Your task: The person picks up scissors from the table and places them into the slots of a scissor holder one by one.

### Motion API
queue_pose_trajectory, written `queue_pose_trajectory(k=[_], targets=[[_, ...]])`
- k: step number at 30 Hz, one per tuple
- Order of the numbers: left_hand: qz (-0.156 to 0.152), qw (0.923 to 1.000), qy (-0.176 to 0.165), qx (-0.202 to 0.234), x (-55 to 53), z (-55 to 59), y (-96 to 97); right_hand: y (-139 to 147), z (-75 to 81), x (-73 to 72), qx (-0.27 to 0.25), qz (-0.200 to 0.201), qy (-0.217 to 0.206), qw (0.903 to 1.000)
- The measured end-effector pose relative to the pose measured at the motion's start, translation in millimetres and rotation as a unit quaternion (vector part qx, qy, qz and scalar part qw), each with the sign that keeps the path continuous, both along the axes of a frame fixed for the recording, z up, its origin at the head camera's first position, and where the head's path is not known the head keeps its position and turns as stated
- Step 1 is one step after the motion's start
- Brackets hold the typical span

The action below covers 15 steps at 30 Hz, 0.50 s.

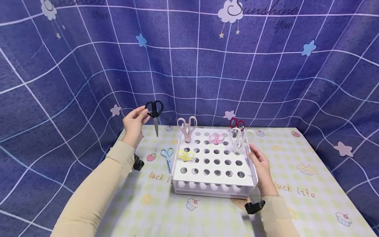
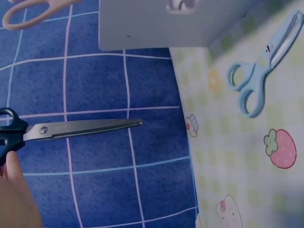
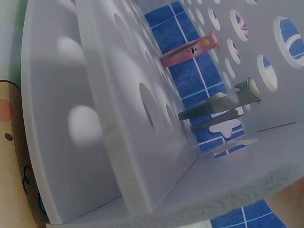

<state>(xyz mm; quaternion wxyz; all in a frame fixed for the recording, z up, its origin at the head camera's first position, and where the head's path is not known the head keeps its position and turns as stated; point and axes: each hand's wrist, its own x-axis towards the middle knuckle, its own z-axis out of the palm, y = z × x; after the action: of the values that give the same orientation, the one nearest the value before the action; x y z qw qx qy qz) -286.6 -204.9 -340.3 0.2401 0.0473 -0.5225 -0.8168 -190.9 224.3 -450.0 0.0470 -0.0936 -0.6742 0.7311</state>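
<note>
My left hand (image 1: 134, 124) pinches black-handled scissors (image 1: 155, 115) by one finger loop, raised left of the white rack (image 1: 211, 179). Their metal blades point down and look closed. The fingers of my right hand (image 1: 262, 166) lie fairly straight against the rack's right side. Several scissors stand in the rack's round holes: dusty-pink scissors (image 1: 186, 131), small yellow scissors (image 1: 185, 155), small pink scissors (image 1: 217, 139), white scissors (image 1: 238, 141) and dark red scissors (image 1: 237, 124). Light blue scissors (image 1: 167, 158) rest flat left of the rack.
A pale checked tablecloth (image 1: 299, 177) with cartoon prints covers the table. Behind it hangs a blue gridded curtain (image 1: 192, 62). Inside the rack, a lower perforated shelf (image 3: 135, 90) sits beneath the top panel, with pink and grey blades (image 3: 221, 105) between them.
</note>
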Motion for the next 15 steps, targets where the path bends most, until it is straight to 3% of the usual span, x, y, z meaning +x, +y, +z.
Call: queue_pose_trajectory(k=[8,15], targets=[[0.007,0.9992,0.021,0.033,11.8,1.5,-0.7,-1,-0.9,-0.2,-0.006,0.005,-0.002,1.0],[-0.012,0.9977,0.041,0.052,18.0,6.2,1.2,0,-0.4,-1.3,-0.005,0.003,0.0,1.0]])
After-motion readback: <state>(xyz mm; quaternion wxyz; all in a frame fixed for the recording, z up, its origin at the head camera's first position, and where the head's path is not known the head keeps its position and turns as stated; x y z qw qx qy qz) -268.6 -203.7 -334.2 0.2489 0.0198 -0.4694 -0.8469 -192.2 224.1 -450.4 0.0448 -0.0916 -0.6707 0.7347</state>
